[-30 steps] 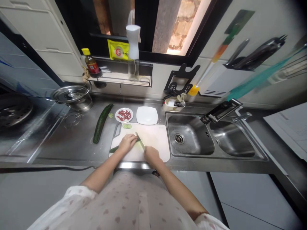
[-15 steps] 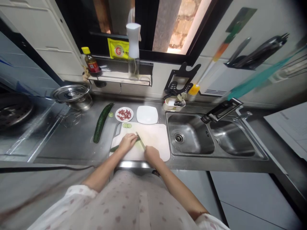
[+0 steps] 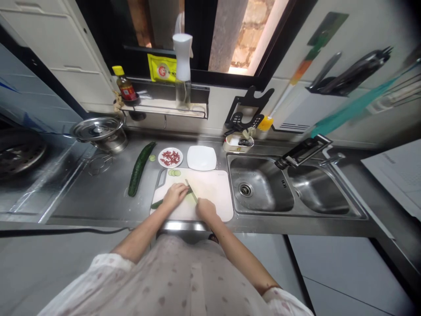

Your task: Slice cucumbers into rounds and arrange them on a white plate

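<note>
My right hand [image 3: 206,210] is closed round the handle of a knife [image 3: 191,192], its blade slanting up and left over a white cutting board [image 3: 215,188]. Curled fingers of my left hand [image 3: 176,194] press on a cucumber [image 3: 157,204] lying on the board, close beside the blade. That hand hides much of the cucumber; its dark green end shows at the board's left edge. Several pale cucumber slices [image 3: 174,173] lie at the board's upper left. A whole cucumber [image 3: 140,171] rests on the steel counter further left, with a small cut end piece [image 3: 152,157] near it.
Behind the board stand a plate of chopped red pieces [image 3: 170,157] and a white square plate [image 3: 201,158]. A double sink [image 3: 263,184] with a dark tap [image 3: 302,151] is on the right. A lidded steel pot [image 3: 105,134] stands at the back left, beside a wire rack [image 3: 100,163].
My right hand and the knife have shifted slightly up and left. My left hand stays on the cucumber in nearly the same place.
</note>
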{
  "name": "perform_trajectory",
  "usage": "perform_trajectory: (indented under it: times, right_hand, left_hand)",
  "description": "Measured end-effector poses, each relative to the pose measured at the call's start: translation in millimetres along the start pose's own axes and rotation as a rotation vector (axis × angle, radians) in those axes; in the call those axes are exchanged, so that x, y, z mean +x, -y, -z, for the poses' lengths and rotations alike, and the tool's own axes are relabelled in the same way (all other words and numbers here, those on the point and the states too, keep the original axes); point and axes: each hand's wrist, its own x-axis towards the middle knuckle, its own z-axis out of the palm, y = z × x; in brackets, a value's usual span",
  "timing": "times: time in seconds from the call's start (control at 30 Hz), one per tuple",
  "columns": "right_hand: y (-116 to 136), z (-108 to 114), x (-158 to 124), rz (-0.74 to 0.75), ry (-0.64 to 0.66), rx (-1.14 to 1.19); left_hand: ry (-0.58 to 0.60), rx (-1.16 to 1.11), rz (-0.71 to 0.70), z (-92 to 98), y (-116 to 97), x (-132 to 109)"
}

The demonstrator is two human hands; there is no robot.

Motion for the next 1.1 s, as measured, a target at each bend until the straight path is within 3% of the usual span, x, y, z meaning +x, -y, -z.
perform_trajectory:
  times: [0.73,1.1]
  right_hand:
    - [9.8,-2.0,11.7,-0.006,-0.027,0.015]
    - [-7.7,-17.6,-20.7,-0.065,0.042,-0.024]
  left_hand:
    - [0.008,0.025,0.009,-1.0,0.7,-1.1]
    - [0.004,0.004,0.021,-0.7,-0.3,-2.1]
